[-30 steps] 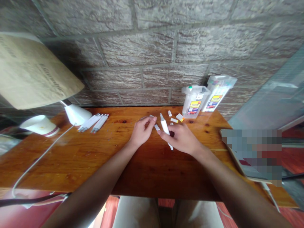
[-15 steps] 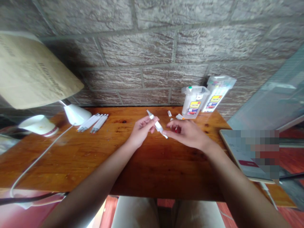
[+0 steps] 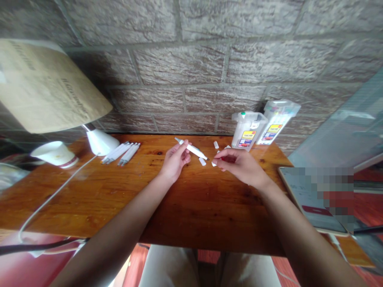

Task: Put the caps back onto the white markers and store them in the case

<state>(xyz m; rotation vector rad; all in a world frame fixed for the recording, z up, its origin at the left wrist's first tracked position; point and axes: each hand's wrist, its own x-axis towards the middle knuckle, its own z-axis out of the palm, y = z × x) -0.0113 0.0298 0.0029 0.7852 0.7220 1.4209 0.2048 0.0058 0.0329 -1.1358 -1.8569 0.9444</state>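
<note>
My left hand [image 3: 174, 161] is closed on a white marker [image 3: 192, 149], held above the wooden table [image 3: 191, 207] with its dark tip pointing right. My right hand [image 3: 239, 165] pinches a small white cap [image 3: 214, 163] just right of that tip, a short gap apart. Another loose white cap [image 3: 202, 161] lies on the table between my hands. Further caps [image 3: 216, 144] lie behind, near the wall.
Two clear plastic marker cases [image 3: 249, 130] stand at the back right against the brick wall. A bunch of white markers [image 3: 122, 153] lies at the back left beside a white lamp base [image 3: 101, 142] with its cable. A tablet [image 3: 311, 199] lies at the right edge.
The marker has passed from my right hand to my left and now lies nearly level. My right hand has drawn off to the right with a cap pinched in its fingers.
</note>
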